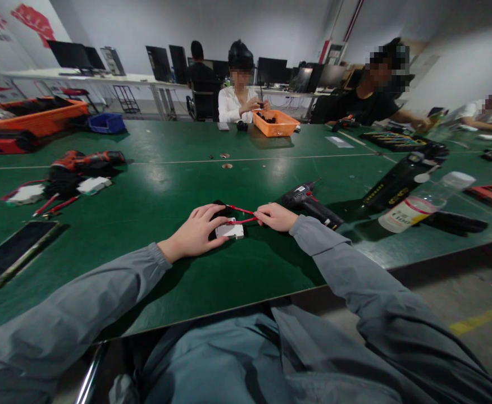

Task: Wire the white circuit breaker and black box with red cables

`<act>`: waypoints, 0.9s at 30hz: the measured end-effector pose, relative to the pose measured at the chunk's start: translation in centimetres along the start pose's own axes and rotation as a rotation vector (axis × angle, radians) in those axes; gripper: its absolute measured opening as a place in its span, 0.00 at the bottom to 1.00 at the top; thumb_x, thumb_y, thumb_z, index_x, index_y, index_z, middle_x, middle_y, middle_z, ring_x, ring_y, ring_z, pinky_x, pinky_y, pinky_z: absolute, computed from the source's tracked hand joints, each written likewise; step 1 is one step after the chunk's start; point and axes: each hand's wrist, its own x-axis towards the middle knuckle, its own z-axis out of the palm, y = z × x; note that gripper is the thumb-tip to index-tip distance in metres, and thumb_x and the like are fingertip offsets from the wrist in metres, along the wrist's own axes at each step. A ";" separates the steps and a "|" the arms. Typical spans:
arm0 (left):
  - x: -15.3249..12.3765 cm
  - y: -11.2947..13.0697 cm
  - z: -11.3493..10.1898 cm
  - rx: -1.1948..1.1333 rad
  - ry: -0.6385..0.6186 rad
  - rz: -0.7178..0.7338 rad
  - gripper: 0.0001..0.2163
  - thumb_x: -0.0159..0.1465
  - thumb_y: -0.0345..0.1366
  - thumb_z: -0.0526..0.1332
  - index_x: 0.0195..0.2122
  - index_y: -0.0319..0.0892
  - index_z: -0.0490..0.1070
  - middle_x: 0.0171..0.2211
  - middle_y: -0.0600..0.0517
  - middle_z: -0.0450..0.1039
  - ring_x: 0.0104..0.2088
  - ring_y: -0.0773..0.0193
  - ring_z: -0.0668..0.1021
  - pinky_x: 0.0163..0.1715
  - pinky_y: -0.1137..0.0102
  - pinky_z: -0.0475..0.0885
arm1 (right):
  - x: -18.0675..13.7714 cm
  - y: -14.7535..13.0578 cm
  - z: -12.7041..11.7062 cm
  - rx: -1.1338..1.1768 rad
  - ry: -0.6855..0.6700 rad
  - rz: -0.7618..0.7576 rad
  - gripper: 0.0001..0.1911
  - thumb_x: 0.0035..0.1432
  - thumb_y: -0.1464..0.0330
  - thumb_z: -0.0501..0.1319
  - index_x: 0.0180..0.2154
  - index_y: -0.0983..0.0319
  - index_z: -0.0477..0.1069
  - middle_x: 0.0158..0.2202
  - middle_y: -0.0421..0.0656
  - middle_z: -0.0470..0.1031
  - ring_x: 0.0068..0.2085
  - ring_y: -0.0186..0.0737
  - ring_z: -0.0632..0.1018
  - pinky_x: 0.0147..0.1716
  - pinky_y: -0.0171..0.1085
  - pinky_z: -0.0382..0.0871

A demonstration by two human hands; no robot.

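**Red leads held out from a white block**

The white block lies on the green table in front of the seated person, right between the two hands. The left hand curves over it, thumb along the near side and fingers reaching to the far side, so the block is gripped as well as pressed down; that probably steadies it against any pull on the leads. A dark object shows just beyond those fingers, too covered to identify.

The right hand is closed in a pinch on the leads near their far ends, its other fingers curled in. Two red strands converge there, apparently held together so that both can be managed at once. Whether the upper one starts at the block or at the dark object I cannot tell.

A black drill lies on its side just beyond the right hand, its handle toward the person, a handy spot for that hand. Over to the left, two similar white blocks with red wires lie beside a red drill, seemingly set aside to leave working room. A phone rests nearer the person, well apart from the hands.
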 end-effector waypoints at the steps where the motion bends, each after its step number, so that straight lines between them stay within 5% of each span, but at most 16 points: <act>1: 0.0 0.0 0.0 0.006 0.000 0.001 0.23 0.66 0.52 0.56 0.59 0.48 0.67 0.65 0.43 0.58 0.65 0.43 0.61 0.62 0.46 0.59 | 0.0 0.0 0.0 -0.004 0.002 -0.009 0.21 0.67 0.61 0.50 0.26 0.63 0.70 0.24 0.40 0.69 0.25 0.33 0.67 0.30 0.35 0.58; 23: 0.0 0.0 0.2 0.026 0.011 -0.015 0.27 0.65 0.54 0.56 0.59 0.41 0.65 0.65 0.40 0.59 0.64 0.44 0.62 0.63 0.48 0.59 | -0.4 0.6 0.1 0.026 0.033 -0.089 0.07 0.56 0.66 0.61 0.34 0.62 0.66 0.28 0.38 0.69 0.27 0.32 0.68 0.27 0.33 0.61; 27: 0.0 0.1 0.1 0.002 0.030 -0.027 0.30 0.65 0.54 0.56 0.61 0.39 0.63 0.64 0.40 0.61 0.64 0.45 0.63 0.63 0.50 0.59 | -0.5 -0.1 0.1 -0.030 -0.013 -0.090 0.10 0.54 0.66 0.63 0.36 0.62 0.65 0.29 0.38 0.69 0.25 0.31 0.66 0.25 0.32 0.58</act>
